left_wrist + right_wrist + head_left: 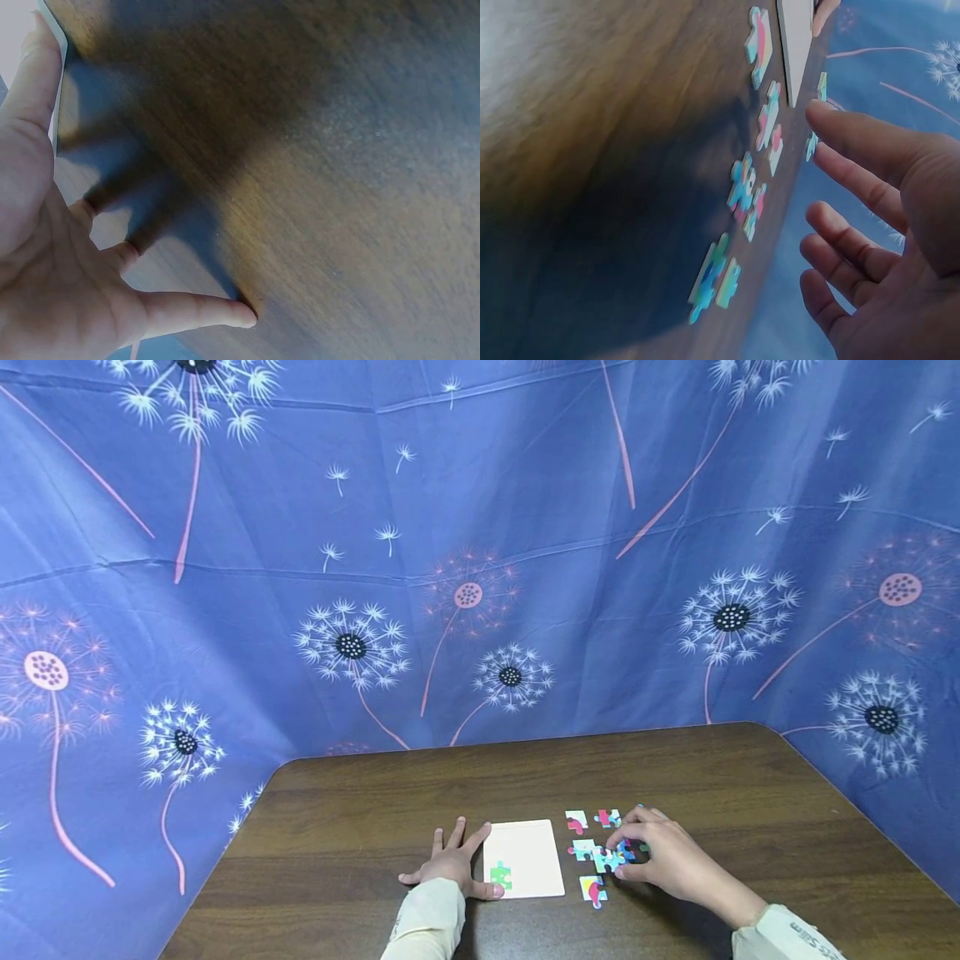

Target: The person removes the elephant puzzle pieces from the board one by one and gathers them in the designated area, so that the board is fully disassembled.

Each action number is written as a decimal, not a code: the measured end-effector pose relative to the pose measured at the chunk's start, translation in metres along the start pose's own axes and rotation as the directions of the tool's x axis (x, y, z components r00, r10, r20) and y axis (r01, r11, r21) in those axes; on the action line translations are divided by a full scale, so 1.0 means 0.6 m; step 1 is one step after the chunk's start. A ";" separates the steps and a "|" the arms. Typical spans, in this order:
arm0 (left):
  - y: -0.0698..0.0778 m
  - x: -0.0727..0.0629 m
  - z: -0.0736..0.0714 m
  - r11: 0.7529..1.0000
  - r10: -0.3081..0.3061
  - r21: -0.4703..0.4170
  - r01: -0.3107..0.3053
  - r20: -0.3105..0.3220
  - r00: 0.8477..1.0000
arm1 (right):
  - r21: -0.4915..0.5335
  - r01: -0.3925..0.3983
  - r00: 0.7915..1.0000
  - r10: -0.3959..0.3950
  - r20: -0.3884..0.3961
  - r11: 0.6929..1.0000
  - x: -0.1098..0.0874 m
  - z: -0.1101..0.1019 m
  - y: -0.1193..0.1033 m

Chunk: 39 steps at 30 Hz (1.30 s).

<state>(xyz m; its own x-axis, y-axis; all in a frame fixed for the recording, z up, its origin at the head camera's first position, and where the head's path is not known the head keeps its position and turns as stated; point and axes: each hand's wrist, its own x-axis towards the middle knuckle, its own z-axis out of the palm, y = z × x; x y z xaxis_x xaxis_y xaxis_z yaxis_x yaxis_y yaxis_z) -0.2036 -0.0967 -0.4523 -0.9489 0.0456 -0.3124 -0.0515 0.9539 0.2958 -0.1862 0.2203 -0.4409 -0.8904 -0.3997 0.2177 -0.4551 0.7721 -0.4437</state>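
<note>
A square white puzzle board [527, 852] lies on the table, with a green jigsaw piece [501, 876] at its lower left corner. My left hand [450, 867] is spread at the board's left side, its thumb resting over the lower left edge and the index fingertip by the upper corner. To the right, my right hand [667, 853] pinches a light blue puzzle piece [606, 861] between thumb and fingers. In the right wrist view that piece [811, 147] shows partly behind the fingertips, raised over the table.
Loose colourful pieces lie right of the board: a red and white one [576, 822], another red one [607, 818], a pale blue one [582, 850] and a yellow and red one [592, 891]. Several more lie under the right hand. Dandelion-patterned blue cloth [525, 527] hangs behind the wooden table [360, 827].
</note>
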 end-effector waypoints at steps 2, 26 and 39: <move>0.000 -0.001 0.000 1.000 0.005 -0.002 -0.005 0.000 1.000 | 0.013 -0.028 1.000 0.028 0.005 1.000 -0.006 -0.001 0.004; -0.002 -0.005 -0.001 0.999 0.019 -0.026 -0.019 -0.003 1.000 | -0.049 -0.007 1.000 0.006 -0.005 0.999 -0.062 0.021 0.045; -0.001 -0.006 -0.002 1.000 0.010 -0.029 -0.010 0.003 1.000 | -0.004 -0.052 0.999 0.052 0.013 0.999 -0.045 0.012 0.035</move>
<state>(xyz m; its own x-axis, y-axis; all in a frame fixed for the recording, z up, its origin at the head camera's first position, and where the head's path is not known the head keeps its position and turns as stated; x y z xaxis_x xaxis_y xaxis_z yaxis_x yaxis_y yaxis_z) -0.2006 -0.0980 -0.4501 -0.9483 0.0566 -0.3121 -0.0506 0.9444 0.3248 -0.1717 0.2440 -0.4624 -0.9127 -0.3652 0.1832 -0.4081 0.7936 -0.4513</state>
